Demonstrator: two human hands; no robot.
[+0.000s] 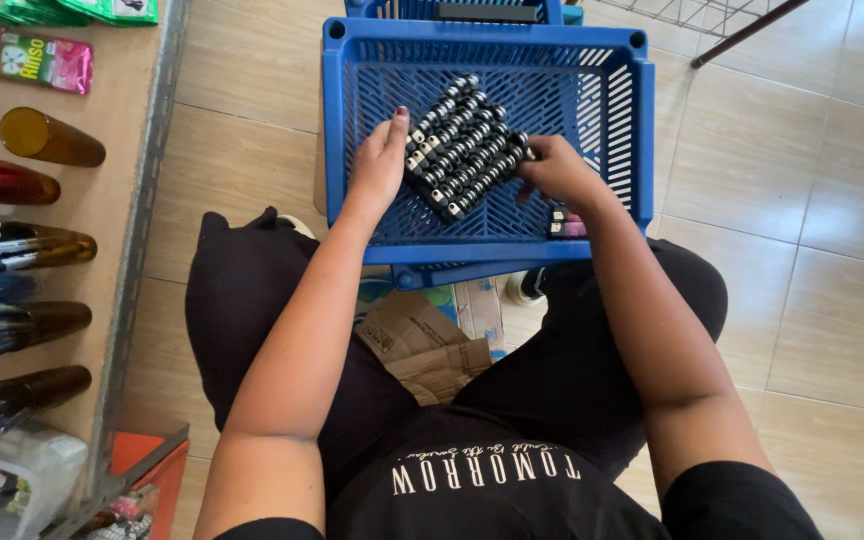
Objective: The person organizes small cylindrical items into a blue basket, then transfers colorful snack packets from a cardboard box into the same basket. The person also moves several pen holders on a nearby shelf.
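Two bare hands work inside a blue plastic crate (617, 120) at the upper middle of the head view, the crate resting on the seated person's black-clad knees. Between the hands lies a bundle of small black-and-silver cylinders (464, 148), packed side by side in slanting rows on the crate's slotted floor. The left hand (379, 160), just left of centre, lies flat and open with its fingers straight, its edge pressed against the left side of the bundle; it grasps nothing. The right hand (557, 170), right of centre, curls its fingers against the lower right end of the bundle, touching the cylinders; whether any are pinched in its grip I cannot tell. A few loose pieces (566, 222) lie in the crate's lower right corner, under the right wrist. Below the crate, between the knees, sits crumpled brown cardboard (422, 345). Along the left edge of the frame a wooden shelf (112, 200) carries amber jars of pens (22, 245). Tan tiles (802, 250) fill the right side.
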